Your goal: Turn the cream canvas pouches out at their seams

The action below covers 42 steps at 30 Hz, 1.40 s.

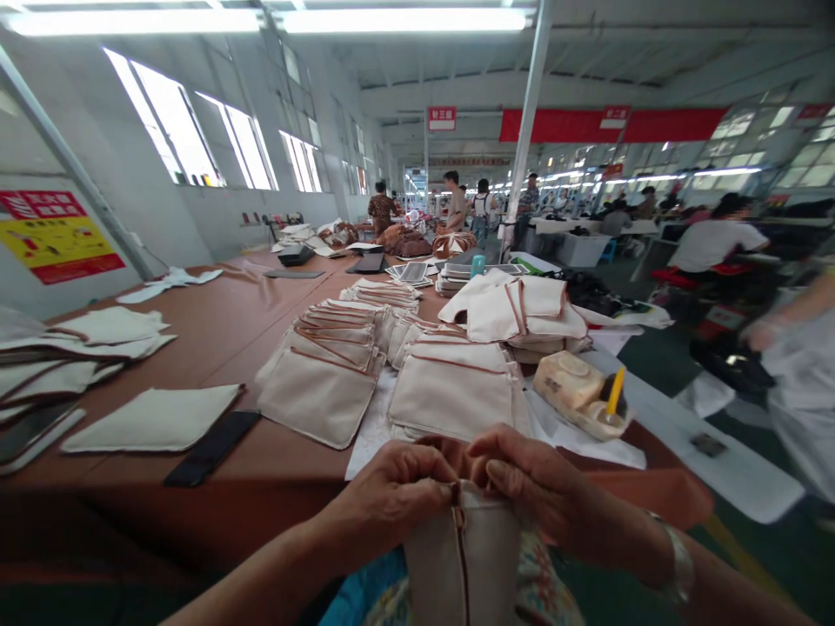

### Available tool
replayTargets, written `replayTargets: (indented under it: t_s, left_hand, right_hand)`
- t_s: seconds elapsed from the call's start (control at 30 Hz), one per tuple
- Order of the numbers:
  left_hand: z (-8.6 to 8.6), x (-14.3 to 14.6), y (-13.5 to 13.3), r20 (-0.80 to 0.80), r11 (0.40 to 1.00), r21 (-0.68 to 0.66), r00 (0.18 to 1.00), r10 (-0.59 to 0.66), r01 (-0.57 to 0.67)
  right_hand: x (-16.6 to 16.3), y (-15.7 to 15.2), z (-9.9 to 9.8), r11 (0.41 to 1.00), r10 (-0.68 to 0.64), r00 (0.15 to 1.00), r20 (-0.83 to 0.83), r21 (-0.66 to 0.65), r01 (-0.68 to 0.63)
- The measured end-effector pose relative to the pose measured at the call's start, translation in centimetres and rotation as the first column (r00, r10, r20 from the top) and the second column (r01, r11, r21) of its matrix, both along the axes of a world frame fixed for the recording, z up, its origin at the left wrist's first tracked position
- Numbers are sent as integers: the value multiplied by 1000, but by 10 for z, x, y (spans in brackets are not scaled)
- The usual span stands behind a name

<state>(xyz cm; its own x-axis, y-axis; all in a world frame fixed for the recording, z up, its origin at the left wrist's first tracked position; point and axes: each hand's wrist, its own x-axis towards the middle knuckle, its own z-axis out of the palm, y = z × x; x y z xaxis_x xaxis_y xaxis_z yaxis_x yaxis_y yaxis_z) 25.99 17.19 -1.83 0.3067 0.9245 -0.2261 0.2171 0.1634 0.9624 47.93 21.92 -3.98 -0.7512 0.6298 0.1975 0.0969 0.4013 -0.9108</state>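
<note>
Both hands pinch the top edge of a cream pouch (pixel 466 556) over our lap: left hand (pixel 391 496) closed at its brown-trimmed seam, right hand (pixel 528 487) closed beside it. We judge that small, even tension along the trim would keep the seam straight; finished pouches (pixel 319 382) lie ahead on the desk (pixel 222 322).

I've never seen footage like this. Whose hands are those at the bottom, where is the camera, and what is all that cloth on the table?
The camera sits on a person's head, looking forward and down, so the left hand and right hand are their own. Both pinch the top edge of a cream cloth pouch with brown trim. On the long brown table lie stacks of similar cream pouches, a flat black strip and a cream plastic tub with a yellow-handled tool. Other people work farther back.
</note>
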Motion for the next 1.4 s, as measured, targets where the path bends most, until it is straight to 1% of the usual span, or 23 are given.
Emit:
replayTargets:
  t_s: [0.07, 0.13, 0.23, 0.3, 0.33, 0.4, 0.47, 0.5, 0.63, 0.7, 0.77, 0.87, 0.9, 0.97, 1.1, 1.13, 1.2, 1.27, 1.3, 1.33, 1.4]
  left_hand:
    - [2, 6, -4, -28, 1000, 3, 1000, 2, -2]
    - [4, 11, -10, -39, 1000, 25, 999, 5, -4]
    - [10, 18, -22, -26, 999, 33, 999, -19, 20]
    - [15, 20, -30, -31, 998, 11, 998, -54, 54]
    - [18, 21, -34, -36, 998, 0, 997, -66, 66]
    - [23, 22, -41, -37, 997, -5, 997, -73, 73]
    - [26, 24, -48, -36, 998, -7, 998, -58, 58]
    - [27, 25, -51, -43, 999, -4, 998, -52, 52]
    - [25, 28, -63, -93, 998, 62, 995, -22, 28]
    - [23, 27, -68, -95, 995, 96, 995, 13, -4]
    - [20, 25, -71, -87, 996, 88, 996, 27, -20]
    - [18, 19, -73, -65, 998, 57, 997, -29, 33]
    - [18, 16, -73, -71, 996, 70, 996, -54, 59]
    - [17, 12, -74, -127, 989, 120, 989, -77, 93]
    - [18, 7, -75, -323, 961, 230, 944, -72, 152]
    - [19, 8, -76, -374, 943, 284, 926, -55, 171]
    - [19, 9, -74, -464, 880, 423, 886, 5, 217]
    - [17, 11, -71, -503, 827, 508, 863, 56, 242]
    - [15, 12, -69, -507, 822, 516, 860, 65, 242]
    - [13, 12, -66, -503, 832, 504, 862, 63, 233]
    - [8, 11, -59, -466, 882, 429, 884, 31, 196]
  right_hand:
    - [6, -7, -3, 999, -16, 1000, -19, 34, 16]
    - [9, -15, -6, 989, -30, 999, -18, 147, 33]
    - [9, -27, -8, 946, -39, 999, -33, 322, 47]
    - [9, -33, -8, 933, -70, 996, -53, 350, 84]
    - [9, -35, -7, 940, -85, 995, -62, 327, 100]
    - [11, -40, -5, 969, -86, 992, -90, 225, 104]
    - [12, -47, 0, 990, -50, 991, -122, 122, 65]
    - [12, -51, 3, 995, -29, 991, -130, 91, 41]
    - [8, -67, 13, 998, -24, 994, -105, 62, 31]
    - [3, -72, 13, 998, -45, 994, -100, 37, 49]
    - [-1, -75, 10, 999, -47, 994, -95, -30, 45]
    - [-7, -79, 3, 990, -70, 993, -91, -132, 58]
    - [-8, -80, 2, 988, -84, 992, -89, -137, 71]
    - [-11, -84, 2, 989, -116, 991, -72, -99, 109]
    - [-17, -87, 8, 989, -147, 989, -9, -29, 146]
    - [-18, -87, 8, 987, -160, 987, 7, -21, 160]
    - [-21, -85, 8, 980, -199, 980, 30, -7, 199]
    - [-23, -83, 4, 971, -239, 970, 38, 18, 238]
    - [-24, -82, 2, 966, -256, 966, 37, 36, 255]
    - [-25, -80, 0, 962, -269, 963, 35, 55, 267]
    - [-27, -77, -4, 956, -283, 959, 23, 86, 280]
